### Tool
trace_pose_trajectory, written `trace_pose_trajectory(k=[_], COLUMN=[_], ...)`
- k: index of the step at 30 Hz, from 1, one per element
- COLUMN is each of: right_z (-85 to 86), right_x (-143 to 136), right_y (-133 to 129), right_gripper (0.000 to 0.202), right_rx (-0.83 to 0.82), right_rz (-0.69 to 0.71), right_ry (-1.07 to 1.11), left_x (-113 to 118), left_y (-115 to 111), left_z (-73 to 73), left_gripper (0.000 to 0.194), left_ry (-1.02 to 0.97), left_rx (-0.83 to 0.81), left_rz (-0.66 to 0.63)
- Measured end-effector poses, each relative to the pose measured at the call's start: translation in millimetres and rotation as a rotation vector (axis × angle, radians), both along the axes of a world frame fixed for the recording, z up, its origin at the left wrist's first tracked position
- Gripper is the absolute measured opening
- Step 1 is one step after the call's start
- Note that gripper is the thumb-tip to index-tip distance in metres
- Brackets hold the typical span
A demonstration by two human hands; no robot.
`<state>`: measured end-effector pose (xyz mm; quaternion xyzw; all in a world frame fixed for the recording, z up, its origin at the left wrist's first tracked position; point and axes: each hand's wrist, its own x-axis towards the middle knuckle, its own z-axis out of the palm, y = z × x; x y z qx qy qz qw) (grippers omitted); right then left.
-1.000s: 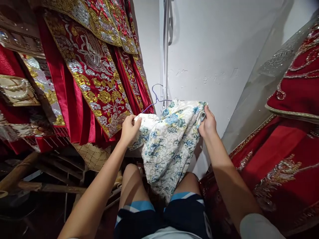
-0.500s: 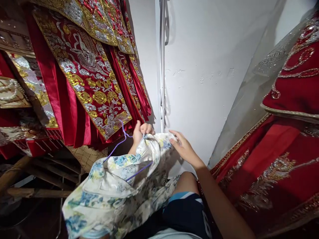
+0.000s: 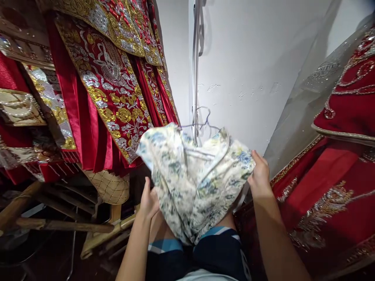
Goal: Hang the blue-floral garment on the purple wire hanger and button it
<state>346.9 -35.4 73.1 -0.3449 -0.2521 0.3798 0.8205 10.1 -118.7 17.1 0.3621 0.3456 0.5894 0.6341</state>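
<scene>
A white garment (image 3: 187, 187) with a blue, yellow and green floral print hangs spread in front of my knees. Its neckline faces up and away from me, and a thin purple hanger (image 3: 206, 121) pokes out of it. At the garment's right shoulder, my right hand (image 3: 260, 171) pinches the cloth with thumb in front. My left hand (image 3: 150, 201) is at the lower left edge, thumb raised and apart; the fingers are partly hidden behind the cloth, which it touches. The cloth is slightly blurred.
Red gowns with gold and silver embroidery (image 3: 123, 105) hang at the left. Another beaded red gown (image 3: 336, 187) stands close at the right. A wooden chair-like frame (image 3: 64, 225) is low left. A metal rail (image 3: 195, 70) runs along the white wall (image 3: 240, 50) ahead.
The garment has been turned and spread out, its neckline now facing away with the hanger at the far side. My right hand has moved right, and my left hand has come down toward me.
</scene>
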Motion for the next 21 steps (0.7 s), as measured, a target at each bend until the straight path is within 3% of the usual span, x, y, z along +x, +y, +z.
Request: trace_pose_trajectory(k=[2, 5, 9, 13, 19, 21], right_z=[18.3, 36.1, 31.7, -1.7, -88.9, -109.8], right_x=[1, -13, -30, -29, -39, -50], right_y=[13, 23, 13, -9, -35, -45], right_gripper=[0.029, 0.031, 0.037, 0.049, 0.076, 0.063], right_rx=[0.031, 0.076, 0.056, -0.112, -0.081, -0.164], right_rz=[-0.047, 0.026, 0.071, 0.039, -0.114, 0.055], right_ry=[0.012, -0.014, -0.166, -0.254, -0.464, -0.608], left_x=[0, 11, 29, 41, 63, 68], left_y=[-2, 3, 11, 9, -3, -5], left_z=[-10.8, -25.5, -38.2, -37.5, -43.2, -47.2], left_gripper=[0.079, 0.06, 0.061, 0.059, 0.048, 0.048], left_ry=[-0.009, 0.017, 0.066, 0.108, -0.014, -0.034], left_rx=[-0.036, -0.005, -0.076, -0.048, -0.102, -0.135], left_rz=[0.029, 0.112, 0.326, 0.415, 0.416, 0.428])
